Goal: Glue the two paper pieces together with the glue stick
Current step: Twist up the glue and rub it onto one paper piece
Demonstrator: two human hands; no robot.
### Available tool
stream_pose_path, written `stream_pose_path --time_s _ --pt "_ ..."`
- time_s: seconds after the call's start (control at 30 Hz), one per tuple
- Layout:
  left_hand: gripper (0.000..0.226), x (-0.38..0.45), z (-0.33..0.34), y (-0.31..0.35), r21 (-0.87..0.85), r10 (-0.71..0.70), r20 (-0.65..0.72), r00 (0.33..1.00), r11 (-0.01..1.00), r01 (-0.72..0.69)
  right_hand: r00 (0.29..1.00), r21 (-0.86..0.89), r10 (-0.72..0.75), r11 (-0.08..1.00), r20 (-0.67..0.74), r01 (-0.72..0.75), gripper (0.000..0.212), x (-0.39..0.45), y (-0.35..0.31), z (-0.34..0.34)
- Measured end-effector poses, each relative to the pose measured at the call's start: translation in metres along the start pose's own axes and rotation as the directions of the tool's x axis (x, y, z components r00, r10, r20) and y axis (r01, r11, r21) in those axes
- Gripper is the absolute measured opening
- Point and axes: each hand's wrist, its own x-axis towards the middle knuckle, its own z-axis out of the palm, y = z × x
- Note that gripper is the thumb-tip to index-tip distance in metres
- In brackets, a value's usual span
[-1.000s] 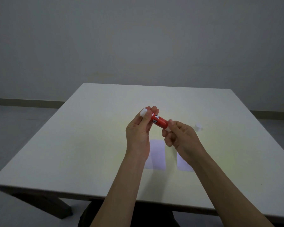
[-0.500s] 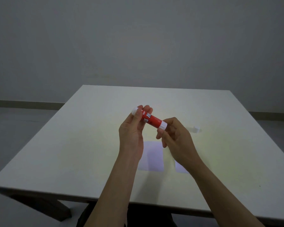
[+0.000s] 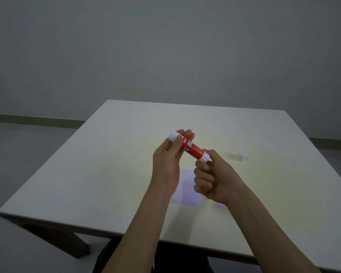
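Note:
A red glue stick (image 3: 192,148) with white ends is held slanted above the table. My left hand (image 3: 168,164) grips its upper left part, where a white glue tip (image 3: 173,136) pokes out. My right hand (image 3: 211,177) pinches the white base (image 3: 204,156) at the lower right end. Two pale paper pieces lie flat on the table beneath my hands: a larger one (image 3: 187,192) in the middle and a second one (image 3: 220,205), mostly hidden by my right wrist. The white cap (image 3: 242,156) stands on the table to the right.
The white square table (image 3: 98,174) fills the lower view, its near edge close to my body. A grey wall and floor lie behind it. A dark table leg (image 3: 75,243) shows at the lower left.
Both hands with the glue stick shifted slightly left and back. My right fingers moved around the white base, and more of the white tip shows at the left end.

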Motion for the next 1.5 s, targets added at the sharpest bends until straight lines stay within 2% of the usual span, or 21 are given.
stream_pose_path --time_s 0.07,0.1,0.17,0.23,0.27,0.3,0.37,0.4,0.43,0.5,0.57,0.67,0.87,1.03,1.1,1.17,1.37,1.43,1.5 --pt "0.028 0.001 -0.003 -0.001 0.002 -0.029 -0.014 0.999 1.0 0.029 0.97 -0.317 -0.231 0.928 -0.082 0.194 0.04 0.0 0.001 -0.001" --pt "0.029 0.001 -0.004 -0.002 0.018 -0.039 -0.023 0.999 0.999 0.039 0.937 -0.415 -0.344 0.863 -0.061 0.289 0.037 0.001 0.002 -0.001" --pt "0.03 0.002 -0.008 -0.002 0.128 -0.035 -0.015 0.999 0.991 0.037 0.879 -0.499 -0.475 0.752 0.042 0.431 0.033 0.001 0.001 -0.003" --pt "0.031 0.006 -0.018 0.0 0.324 -0.035 0.084 0.996 0.946 0.006 0.828 -0.575 -0.549 0.645 0.11 0.504 0.028 0.001 -0.003 -0.008" --pt "0.033 0.009 -0.026 0.002 0.449 -0.058 0.157 0.986 0.894 -0.019 0.811 -0.606 -0.577 0.61 0.102 0.51 0.026 0.001 -0.005 -0.013" --pt "0.039 0.013 -0.038 0.004 0.598 -0.101 0.218 0.971 0.8 -0.051 0.792 -0.638 -0.606 0.584 0.068 0.501 0.025 0.002 -0.006 -0.017" --pt "0.053 0.018 -0.067 0.007 0.869 -0.238 0.237 0.942 0.485 -0.096 0.738 -0.75 -0.675 0.5 -0.024 0.433 0.023 0.007 -0.009 -0.03" --pt "0.058 0.018 -0.081 0.008 0.94 -0.31 0.206 0.928 0.327 -0.1 0.716 -0.823 -0.697 0.433 -0.047 0.367 0.022 0.009 -0.008 -0.037" --pt "0.062 0.018 -0.093 0.008 0.97 -0.373 0.183 0.91 0.218 -0.105 0.708 -0.888 -0.705 0.355 -0.048 0.294 0.02 0.011 -0.007 -0.043" --pt "0.071 0.018 -0.107 0.002 0.978 -0.483 0.202 0.852 0.138 -0.154 0.726 -0.957 -0.688 0.222 -0.018 0.187 0.021 0.016 0.001 -0.048" --pt "0.081 0.02 -0.111 -0.009 0.963 -0.551 0.249 0.796 0.056 -0.263 0.752 -0.979 -0.659 0.145 0.012 0.142 0.022 0.022 0.013 -0.05" --pt "0.093 0.023 -0.112 -0.023 0.934 -0.567 0.255 0.783 -0.065 -0.351 0.792 -0.99 -0.609 0.093 0.027 0.105 0.021 0.029 0.024 -0.048" --pt "0.1 0.027 -0.124 -0.037 0.909 -0.532 0.283 0.798 -0.116 -0.399 0.796 -0.996 -0.599 -0.034 0.086 0.081 0.023 0.033 0.029 -0.043" --pt "0.099 0.027 -0.125 -0.038 0.912 -0.53 0.283 0.799 -0.11 -0.396 0.824 -0.958 -0.497 -0.223 0.272 0.182 0.024 0.015 0.035 -0.037" --pt "0.098 0.026 -0.124 -0.038 0.916 -0.528 0.281 0.802 -0.101 -0.388 0.847 -0.945 -0.43 -0.231 0.312 0.231 0.021 0.008 0.036 -0.036" --pt "0.099 0.026 -0.123 -0.037 0.92 -0.53 0.277 0.801 -0.095 -0.381 0.86 -0.951 -0.417 -0.217 0.295 0.221 0.021 0.009 0.031 -0.037" --pt "0.099 0.026 -0.123 -0.036 0.925 -0.539 0.268 0.798 -0.088 -0.37 0.788 -0.987 -0.602 -0.152 0.127 0.044 0.022 0.023 0.015 -0.057" --pt "0.1 0.027 -0.123 -0.037 0.927 -0.54 0.26 0.8 -0.092 -0.363 0.799 -0.978 -0.573 -0.187 0.182 0.088 0.022 0.016 0.021 -0.056" --pt "0.101 0.027 -0.124 -0.038 0.928 -0.541 0.25 0.803 -0.101 -0.358 0.84 -0.965 -0.479 -0.181 0.255 0.189 0.021 0.005 0.029 -0.052"
